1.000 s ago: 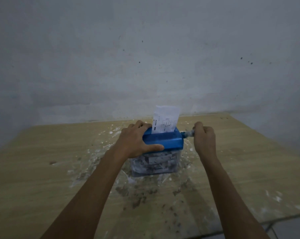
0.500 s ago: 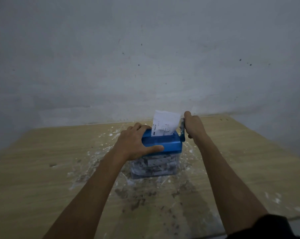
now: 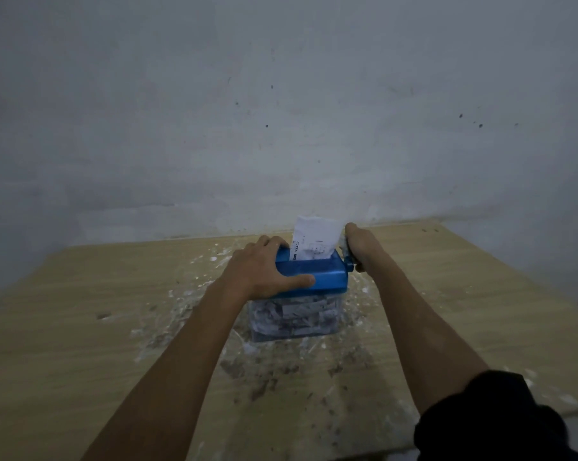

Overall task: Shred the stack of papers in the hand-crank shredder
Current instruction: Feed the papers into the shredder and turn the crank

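The left hand lay clamped over the left end of the small shredder's glossy blue plastic top, fingers curled over its far edge and the thumb stretched along its near face. The right hand was closed round the crank handle at the shredder's right end, raised to about the level of the blue top's upper edge, just above the round blue hub; most of the handle was hidden inside the fist. Between the two hands a white printed sheet of paper stood upright in the slot, its upper part clear of the top and its right edge just beside the right hand. Below the blue top, the clear plastic bin was packed with white paper strips up to the lid. The shredder sat near the middle of the pale wooden bench, on a patch littered with white scraps and dark flecks. The bench ran wide and bare to the left and right of the shredder, with open board also toward the near edge. Its far edge met a grey, speckled wall close behind the paper. A black sleeve covered the right upper arm at the lower right.
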Demonstrator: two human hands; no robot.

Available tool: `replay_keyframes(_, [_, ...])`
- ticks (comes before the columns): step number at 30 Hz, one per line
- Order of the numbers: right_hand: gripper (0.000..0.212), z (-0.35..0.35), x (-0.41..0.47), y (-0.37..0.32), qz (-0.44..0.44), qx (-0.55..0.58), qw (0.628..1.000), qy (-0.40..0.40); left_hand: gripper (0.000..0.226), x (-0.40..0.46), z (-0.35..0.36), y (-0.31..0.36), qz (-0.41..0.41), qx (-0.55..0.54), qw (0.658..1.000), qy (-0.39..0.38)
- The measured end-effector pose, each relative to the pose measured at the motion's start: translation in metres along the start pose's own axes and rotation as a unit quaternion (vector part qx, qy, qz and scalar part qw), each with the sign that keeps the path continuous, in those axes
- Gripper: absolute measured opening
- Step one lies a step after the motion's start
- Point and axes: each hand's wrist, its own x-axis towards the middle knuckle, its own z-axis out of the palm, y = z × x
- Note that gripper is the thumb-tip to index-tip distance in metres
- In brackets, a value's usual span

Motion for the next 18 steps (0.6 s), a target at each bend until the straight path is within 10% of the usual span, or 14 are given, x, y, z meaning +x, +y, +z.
replay_keyframes(12, [0.02,0.011,-0.013,0.035,0.108,-0.068,0.986,-0.11,0.1,-0.007,0.007,0.0,0.005,0.014,0.998,0.059])
replay_keyframes(18, [0.037,0.006,-0.047,0.067,0.002,-0.12,0.989,-0.09,0.103,-0.009,0.006,0.004,-0.011,0.016,0.998,0.055])
